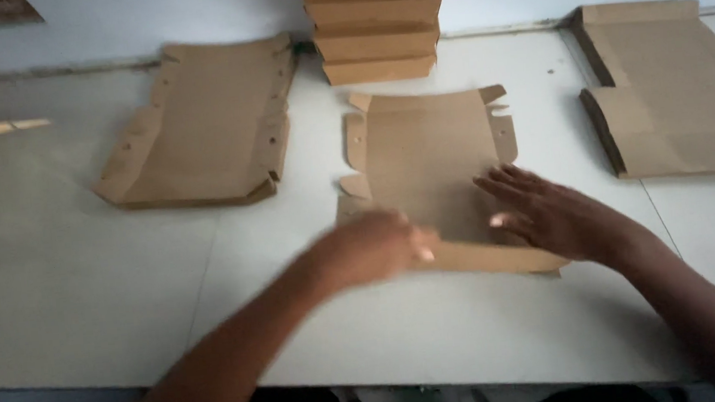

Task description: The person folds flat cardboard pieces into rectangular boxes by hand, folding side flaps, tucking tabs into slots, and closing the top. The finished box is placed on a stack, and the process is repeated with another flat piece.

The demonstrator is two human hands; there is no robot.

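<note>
The flat cardboard blank (427, 156) lies unfolded on the white table (81, 294) just in front of the stack of folded boxes (375, 27), its near edge gripped by the blurred left hand (374, 247), the right hand (548, 210) spread flat upon it, no walls raised yet.

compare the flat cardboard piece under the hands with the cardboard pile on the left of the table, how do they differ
The centre cardboard blank is a single thin sheet; the left cardboard pile shows a thicker edge, seemingly several sheets. The centre blank lies roughly square to the table edge, while the left pile is turned at an angle. The left hand and right hand rest on the centre blank; nothing touches the left pile. Both are brown, flat, with side flaps.
</note>
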